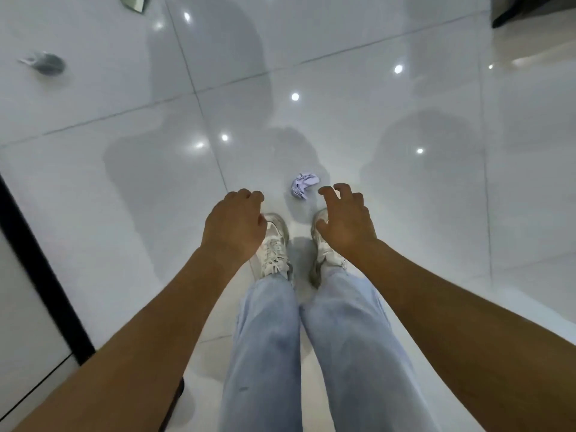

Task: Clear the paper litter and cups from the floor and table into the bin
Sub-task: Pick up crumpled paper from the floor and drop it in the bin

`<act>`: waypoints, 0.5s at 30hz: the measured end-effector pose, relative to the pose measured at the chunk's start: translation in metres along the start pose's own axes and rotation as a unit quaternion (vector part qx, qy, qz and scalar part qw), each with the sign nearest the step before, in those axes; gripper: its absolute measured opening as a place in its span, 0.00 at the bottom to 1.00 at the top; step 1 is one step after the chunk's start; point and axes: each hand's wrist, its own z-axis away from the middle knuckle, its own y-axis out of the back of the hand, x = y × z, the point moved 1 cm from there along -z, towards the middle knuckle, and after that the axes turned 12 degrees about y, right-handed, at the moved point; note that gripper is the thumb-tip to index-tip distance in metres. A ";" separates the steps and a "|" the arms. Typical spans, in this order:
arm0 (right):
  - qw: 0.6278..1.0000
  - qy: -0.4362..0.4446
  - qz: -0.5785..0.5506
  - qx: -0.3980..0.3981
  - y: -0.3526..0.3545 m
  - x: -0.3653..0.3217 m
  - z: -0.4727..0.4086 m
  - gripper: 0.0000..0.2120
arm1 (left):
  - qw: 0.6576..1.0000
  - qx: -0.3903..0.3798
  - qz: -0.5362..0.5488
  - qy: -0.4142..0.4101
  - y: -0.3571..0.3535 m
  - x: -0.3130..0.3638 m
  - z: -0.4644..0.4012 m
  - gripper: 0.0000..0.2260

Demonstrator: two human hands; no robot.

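Directly below you, the crumpled paper ball (303, 185) lies on the glossy white tiled floor (405, 113), just ahead of the toes of your white sneakers (276, 244) and between your two outstretched hands; nothing touches it. Your right hand (344, 218) hangs just to the right of the ball, palm down, its fingers (338, 190) spread apart and bent at the knuckles; the nearest fingertip sits close beside the ball's right edge yet clear of it, and the hand holds nothing. Your left hand (235, 222) hangs a little farther off on the ball's left side; its fingers (249, 194) are loosely curled under with nothing in them, and there is open floor between them and the paper. Both hands appear above the shoes; how high they are off the floor you cannot tell from this view. Your light blue jeans (280, 338) fill the lower middle of the view. Far off near the upper left edge of the floor lies a small grey object (48, 63), blurred, so what it is cannot be told. A dark strip (40, 269) runs along the floor's left edge, and a dark piece of furniture (530, 7) shows at the upper right corner.
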 end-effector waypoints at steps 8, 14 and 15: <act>0.995 0.047 0.092 -0.020 -0.113 0.054 -0.128 0.27 | 1.000 0.000 0.003 0.016 -0.109 -0.033 -0.092 0.14; 0.993 0.054 0.103 0.004 -0.162 0.078 -0.189 0.31 | 0.999 -0.013 0.024 0.023 -0.166 -0.045 -0.122 0.13; 0.993 0.056 0.108 0.010 -0.168 0.080 -0.196 0.30 | 0.999 -0.016 0.025 0.022 -0.173 -0.047 -0.126 0.13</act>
